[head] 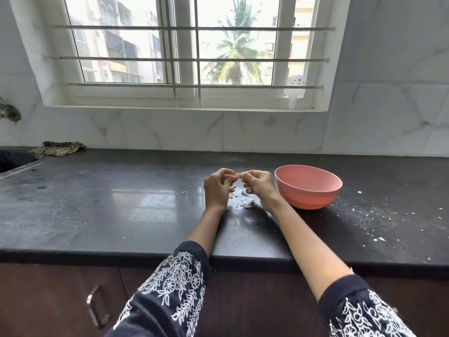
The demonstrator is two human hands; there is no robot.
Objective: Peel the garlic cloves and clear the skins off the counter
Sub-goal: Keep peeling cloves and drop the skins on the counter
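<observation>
Head view. Left hand [217, 188] and right hand [259, 185] raised just above the dark worktop [136, 203], close together, fingertips meeting around one small garlic clove [237, 176]. Fingers of both hands curled, thumb and forefinger of each pinching the clove from opposite ends; nothing else held, as far as visible. Clove too small here to tell how much skin remains on it.

Directly under the hands, a little heap of loose skins [246, 203], pale against the black stone, with some smaller flakes beside it. Pink bowl [308, 187] just to the right of the right hand, standing upright; inside not visible from this angle, so impossible to say what it holds. More white crumbs [375, 229] scattered far right on the worktop. Striped cloth [57, 148] well apart, at the back left, near the wall.

Probably the peeling step, with the clearing not yet begun. To do it well: hold the clove firm with one hand, catch the skin edge with the nail of the other, pull along the length and not across. Better to keep the hands low over the same heap, so that the skins fall in one place. Light skins fly easily; no quick movements near them. Peeled clove presumably to go into the bowl.
</observation>
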